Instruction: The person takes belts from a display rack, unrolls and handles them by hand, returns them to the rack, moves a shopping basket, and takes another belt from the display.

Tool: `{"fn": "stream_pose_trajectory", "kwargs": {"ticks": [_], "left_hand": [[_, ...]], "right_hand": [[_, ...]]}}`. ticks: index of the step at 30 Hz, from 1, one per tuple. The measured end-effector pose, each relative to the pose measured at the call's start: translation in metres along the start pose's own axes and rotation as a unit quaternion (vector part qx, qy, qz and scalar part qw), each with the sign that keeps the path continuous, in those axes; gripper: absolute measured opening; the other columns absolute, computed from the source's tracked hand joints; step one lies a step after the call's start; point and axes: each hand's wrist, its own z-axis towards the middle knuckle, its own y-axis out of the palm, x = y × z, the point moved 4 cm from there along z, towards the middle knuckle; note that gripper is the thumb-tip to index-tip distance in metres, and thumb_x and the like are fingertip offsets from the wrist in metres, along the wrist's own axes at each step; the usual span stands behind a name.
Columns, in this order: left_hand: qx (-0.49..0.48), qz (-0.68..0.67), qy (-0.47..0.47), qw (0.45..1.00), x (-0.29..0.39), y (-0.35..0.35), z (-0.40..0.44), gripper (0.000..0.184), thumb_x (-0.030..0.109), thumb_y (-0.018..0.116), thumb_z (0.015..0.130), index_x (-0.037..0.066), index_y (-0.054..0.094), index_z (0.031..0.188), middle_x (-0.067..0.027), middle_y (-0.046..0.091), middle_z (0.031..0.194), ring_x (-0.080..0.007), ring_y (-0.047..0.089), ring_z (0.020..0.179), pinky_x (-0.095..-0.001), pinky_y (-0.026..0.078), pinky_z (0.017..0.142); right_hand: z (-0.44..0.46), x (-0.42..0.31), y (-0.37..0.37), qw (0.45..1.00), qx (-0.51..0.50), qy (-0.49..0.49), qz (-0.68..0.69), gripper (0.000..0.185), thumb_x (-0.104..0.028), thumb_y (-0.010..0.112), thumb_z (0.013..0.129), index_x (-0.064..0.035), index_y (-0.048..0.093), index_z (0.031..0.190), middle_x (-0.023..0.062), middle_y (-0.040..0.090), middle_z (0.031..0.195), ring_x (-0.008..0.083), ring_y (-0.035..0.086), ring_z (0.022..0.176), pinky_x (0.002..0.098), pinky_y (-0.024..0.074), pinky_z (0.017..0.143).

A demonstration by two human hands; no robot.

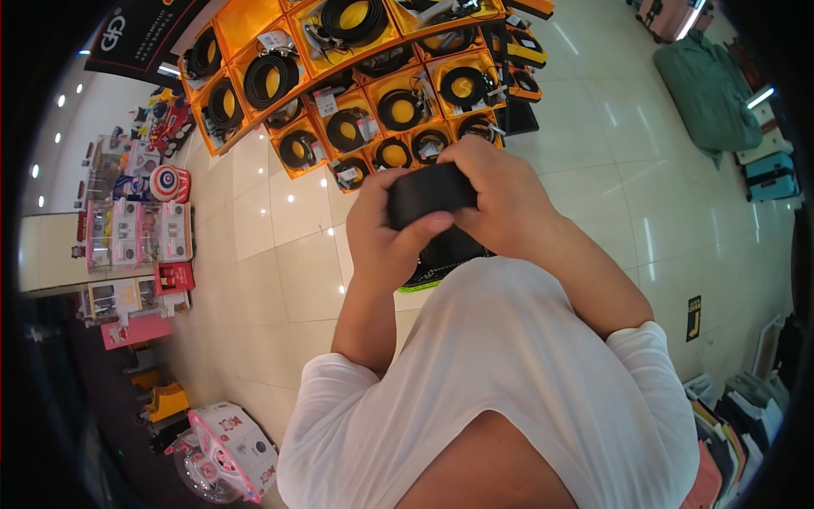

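A coiled black belt (432, 195) is held up in front of my chest, its wide outer face toward me. My left hand (377, 225) grips the coil from the left, with the thumb laid along its lower edge. On the right side, my right hand (504, 199) is wrapped round the same coil, its fingers over the top. The buckle end cannot be seen. Just beyond my hands stands a display of orange boxes (380, 85), with a rolled black belt (400, 109) and price tags among its compartments.
Shiny floor tiles (288, 280) surround me. Toy machines (140, 220) line the left side, and a white and pink machine (229, 450) stands at lower left. A green covered heap (708, 93) and a blue suitcase (772, 176) are at right. Folded clothes (738, 433) lie at lower right.
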Motion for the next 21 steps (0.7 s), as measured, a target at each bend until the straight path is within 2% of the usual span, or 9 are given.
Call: {"fn": "stream_pose_trajectory", "kwargs": {"ticks": [1,2,4,9,12,14,15,18,21], "left_hand": [[0.050,-0.104,-0.031,0.993,-0.004,-0.001,-0.002,0.064,0.034,0.084,0.069,0.000,0.051,0.112,-0.0077,0.062,0.096,-0.0182,0.062,0.083,-0.0279,0.051,0.075],[0.050,-0.104,-0.031,0.993,-0.004,0.003,-0.001,0.064,0.034,0.084,0.069,0.000,0.051,0.112,-0.0077,0.062,0.096,-0.0182,0.062,0.083,-0.0279,0.051,0.075],[0.080,-0.335,-0.036,0.938,-0.007,0.010,0.000,0.065,0.034,0.082,0.072,0.000,0.047,0.115,-0.0088,0.061,0.100,-0.0175,0.062,0.082,-0.0273,0.051,0.076],[0.067,-0.363,-0.059,0.927,-0.022,0.015,-0.006,0.065,0.034,0.080,0.075,0.001,0.044,0.119,-0.0100,0.057,0.109,-0.0178,0.057,0.099,-0.0290,0.047,0.086],[0.040,-0.250,-0.060,0.966,-0.009,0.003,0.000,0.064,0.034,0.080,0.074,0.001,0.047,0.118,-0.0096,0.055,0.113,-0.0180,0.054,0.105,-0.0298,0.044,0.090],[-0.010,-0.020,0.066,0.998,0.006,-0.003,0.004,0.062,0.035,0.081,0.071,0.000,0.052,0.114,-0.0108,0.057,0.110,-0.0196,0.057,0.100,-0.0301,0.046,0.084],[-0.017,0.082,0.109,0.990,0.018,-0.002,0.008,0.061,0.038,0.082,0.068,0.000,0.056,0.108,-0.0119,0.060,0.102,-0.0216,0.060,0.092,-0.0303,0.048,0.078],[-0.071,0.238,0.109,0.963,0.023,0.003,0.009,0.063,0.042,0.082,0.067,0.001,0.057,0.108,-0.0115,0.061,0.095,-0.0230,0.062,0.082,-0.0310,0.050,0.073],[-0.033,0.194,0.116,0.974,0.013,0.001,0.004,0.063,0.045,0.081,0.066,0.002,0.058,0.107,-0.0099,0.062,0.092,-0.0227,0.063,0.079,-0.0318,0.050,0.070]], "right_hand": [[0.000,0.002,0.000,0.999,0.028,0.009,0.025,0.042,-0.013,0.073,0.070,-0.0049,0.054,0.106,0.0123,0.059,0.096,0.0336,0.061,0.088,0.0424,0.0487,0.071],[-0.001,0.000,0.002,0.999,0.028,0.009,0.025,0.042,-0.013,0.073,0.070,-0.0049,0.054,0.106,0.0123,0.059,0.096,0.0336,0.061,0.088,0.0424,0.0487,0.071],[-0.003,0.002,0.003,0.990,0.052,0.078,0.109,0.040,-0.014,0.072,0.072,-0.0052,0.055,0.107,0.0133,0.060,0.096,0.0344,0.061,0.087,0.0427,0.0488,0.072],[-0.002,0.008,0.001,0.995,0.047,0.050,0.074,0.037,-0.015,0.070,0.074,-0.0039,0.053,0.105,0.0146,0.060,0.095,0.0350,0.061,0.086,0.0435,0.0482,0.072],[-0.001,0.005,0.001,0.999,0.002,0.033,0.014,0.036,-0.015,0.069,0.074,-0.0035,0.051,0.103,0.0147,0.059,0.096,0.0351,0.062,0.086,0.0437,0.0482,0.071],[-0.001,0.002,0.003,0.999,-0.025,0.026,-0.018,0.036,-0.015,0.069,0.074,-0.0036,0.050,0.103,0.0145,0.059,0.096,0.0351,0.062,0.086,0.0439,0.0482,0.071],[-0.001,0.000,0.006,0.998,-0.048,0.019,-0.039,0.036,-0.015,0.069,0.074,-0.0040,0.049,0.103,0.0138,0.058,0.097,0.0348,0.062,0.085,0.0438,0.0485,0.071],[-0.003,-0.004,0.009,0.996,-0.064,0.003,-0.057,0.037,-0.014,0.069,0.073,-0.0047,0.049,0.102,0.0128,0.058,0.096,0.0342,0.062,0.085,0.0438,0.0491,0.069],[-0.003,-0.008,0.008,0.998,-0.040,-0.013,-0.044,0.037,-0.014,0.070,0.073,-0.0049,0.050,0.102,0.0126,0.059,0.095,0.0339,0.062,0.084,0.0435,0.0496,0.068]]}}
